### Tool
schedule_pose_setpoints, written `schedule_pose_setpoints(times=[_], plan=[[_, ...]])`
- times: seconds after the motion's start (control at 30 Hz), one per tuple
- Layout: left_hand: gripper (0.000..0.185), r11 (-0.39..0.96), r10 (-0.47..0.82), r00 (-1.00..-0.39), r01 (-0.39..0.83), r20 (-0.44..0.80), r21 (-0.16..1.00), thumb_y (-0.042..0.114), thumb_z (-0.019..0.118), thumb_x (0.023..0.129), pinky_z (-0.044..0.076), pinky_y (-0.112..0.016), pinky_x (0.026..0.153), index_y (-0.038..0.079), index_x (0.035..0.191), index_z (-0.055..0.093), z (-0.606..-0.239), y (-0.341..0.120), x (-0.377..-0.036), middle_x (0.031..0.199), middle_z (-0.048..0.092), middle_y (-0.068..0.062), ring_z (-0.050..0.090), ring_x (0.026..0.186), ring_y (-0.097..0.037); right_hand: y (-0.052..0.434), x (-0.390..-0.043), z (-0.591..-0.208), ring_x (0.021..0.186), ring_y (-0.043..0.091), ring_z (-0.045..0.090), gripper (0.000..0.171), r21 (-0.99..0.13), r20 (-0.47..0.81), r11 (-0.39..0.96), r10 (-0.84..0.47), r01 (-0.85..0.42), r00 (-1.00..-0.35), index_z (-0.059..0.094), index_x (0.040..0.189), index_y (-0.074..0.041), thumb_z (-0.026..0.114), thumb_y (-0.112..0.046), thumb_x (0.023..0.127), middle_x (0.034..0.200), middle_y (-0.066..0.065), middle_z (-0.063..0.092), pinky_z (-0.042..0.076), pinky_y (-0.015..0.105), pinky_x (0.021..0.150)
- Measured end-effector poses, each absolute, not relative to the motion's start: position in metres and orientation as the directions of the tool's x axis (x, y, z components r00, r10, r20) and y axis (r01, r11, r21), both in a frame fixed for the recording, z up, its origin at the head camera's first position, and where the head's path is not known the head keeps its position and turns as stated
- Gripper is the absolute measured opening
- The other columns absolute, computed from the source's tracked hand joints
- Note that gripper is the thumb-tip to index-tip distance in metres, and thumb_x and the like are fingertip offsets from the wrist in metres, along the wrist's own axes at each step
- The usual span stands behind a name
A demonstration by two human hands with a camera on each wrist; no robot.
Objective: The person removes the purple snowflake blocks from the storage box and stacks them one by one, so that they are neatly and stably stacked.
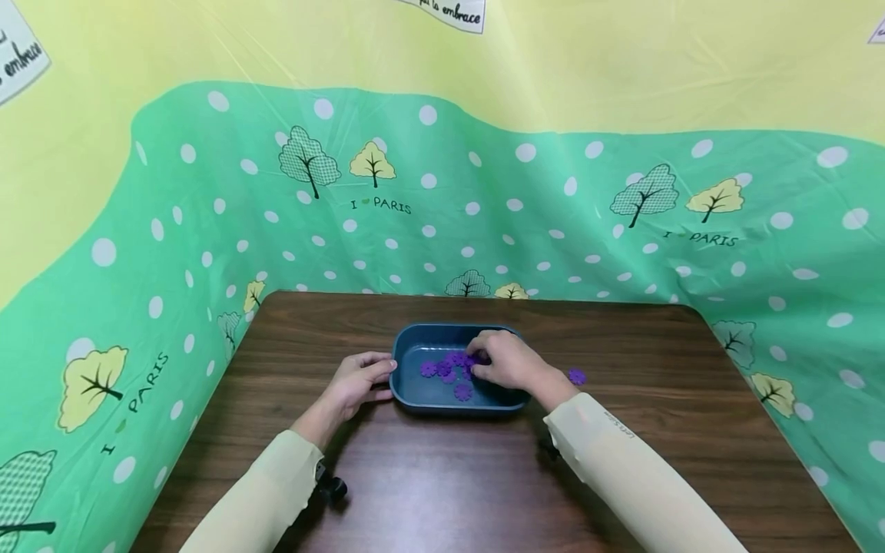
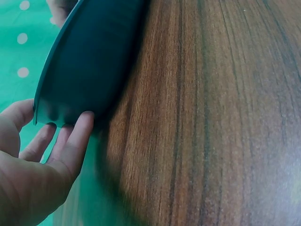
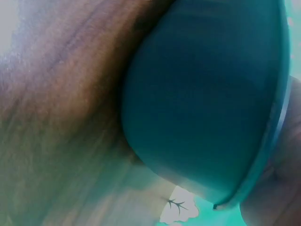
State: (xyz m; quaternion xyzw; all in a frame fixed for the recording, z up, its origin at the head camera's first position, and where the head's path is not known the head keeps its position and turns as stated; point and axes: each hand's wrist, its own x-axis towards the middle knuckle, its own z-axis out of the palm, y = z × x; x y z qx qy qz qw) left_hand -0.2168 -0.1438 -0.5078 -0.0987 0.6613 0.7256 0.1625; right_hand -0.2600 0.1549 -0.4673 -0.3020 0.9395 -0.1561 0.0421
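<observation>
A blue tray [image 1: 442,395] sits mid-table and holds several purple flower-shaped pieces [image 1: 462,392]. My left hand [image 1: 379,378] holds the tray's left end, thumb on the rim and fingers against the outer wall. The left wrist view shows those fingers [image 2: 77,134] touching the tray's wall [image 2: 94,56]. My right hand [image 1: 478,367] reaches into the tray from the right, its curled fingertips bunched on one purple piece in the pile. In the right wrist view the tray's outer wall [image 3: 202,103] fills the frame, blurred, with only a bit of that hand [image 3: 277,197] showing.
One purple piece [image 1: 577,376] lies on the brown wooden table [image 1: 622,430] just right of the tray. A green dotted cloth [image 1: 173,253] with tree prints rises around the table's back and sides. A black wrist-camera mount [image 1: 332,485] hangs under my left sleeve.
</observation>
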Motion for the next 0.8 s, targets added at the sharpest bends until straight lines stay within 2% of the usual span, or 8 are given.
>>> schedule_pose_setpoints(times=[0.3, 0.8], plan=[[0.04, -0.073, 0.093, -0.925, -0.375, -0.368, 0.924, 0.016, 0.068, 0.09, 0.06, -0.043, 0.077, 0.002, 0.127, 0.06, -0.503, -0.145, -0.216, 0.12, 0.063, -0.021, 0.066, 0.1, -0.025, 0.164, -0.26, -0.454, 0.087, 0.013, 0.061, 0.024, -0.343, 0.099, 0.731, -0.597, -0.59, -0.796, 0.072, 0.105, -0.014, 0.077, -0.023, 0.083, 0.101, -0.003, 0.067, 0.056, 0.031, 0.078], [0.043, -0.074, 0.093, -0.923, -0.38, -0.373, 0.922, 0.018, 0.071, 0.088, 0.061, -0.043, 0.076, 0.002, 0.127, 0.06, -0.505, -0.143, -0.216, 0.121, 0.063, -0.023, 0.066, 0.101, -0.028, 0.198, -0.258, -0.435, 0.09, 0.014, 0.062, 0.025, -0.395, 0.175, 0.723, -0.547, -0.567, -0.819, 0.07, 0.107, -0.015, 0.075, -0.023, 0.084, 0.103, -0.004, 0.067, 0.056, 0.033, 0.079]])
